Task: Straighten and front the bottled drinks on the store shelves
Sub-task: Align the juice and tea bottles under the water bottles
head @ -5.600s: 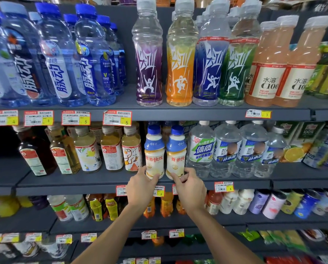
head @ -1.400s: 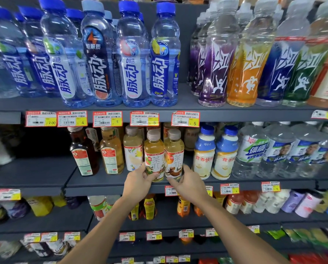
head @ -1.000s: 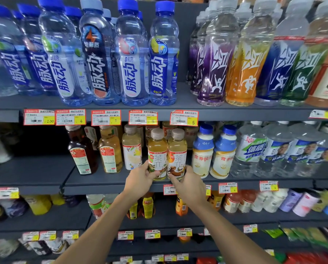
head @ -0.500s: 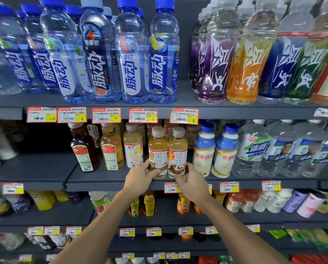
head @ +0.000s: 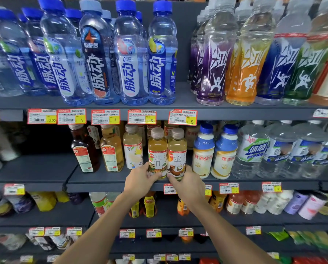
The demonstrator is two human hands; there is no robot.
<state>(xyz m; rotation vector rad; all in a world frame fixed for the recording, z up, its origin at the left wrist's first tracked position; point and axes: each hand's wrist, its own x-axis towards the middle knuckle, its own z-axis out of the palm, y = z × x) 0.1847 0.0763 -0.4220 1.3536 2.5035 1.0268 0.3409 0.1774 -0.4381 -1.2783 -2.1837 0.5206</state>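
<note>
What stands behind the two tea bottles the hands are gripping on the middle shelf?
Behind the tea bottles, held by the left hand and right hand, shoulders of more bottles show. Their lower bodies are covered, so the row's depth is unclear.

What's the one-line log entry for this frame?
stage: fronting on middle shelf | left hand: grips left tea bottle | right hand: grips right tea bottle | bottles: upright, side by side, labels forward

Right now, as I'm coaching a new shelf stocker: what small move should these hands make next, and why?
Probably release the left tea bottle and right tea bottle and move the left hand to the pale bottle beside them. Both teas stand upright, labels forward, at the shelf edge; the pale one seems set further back.
</note>
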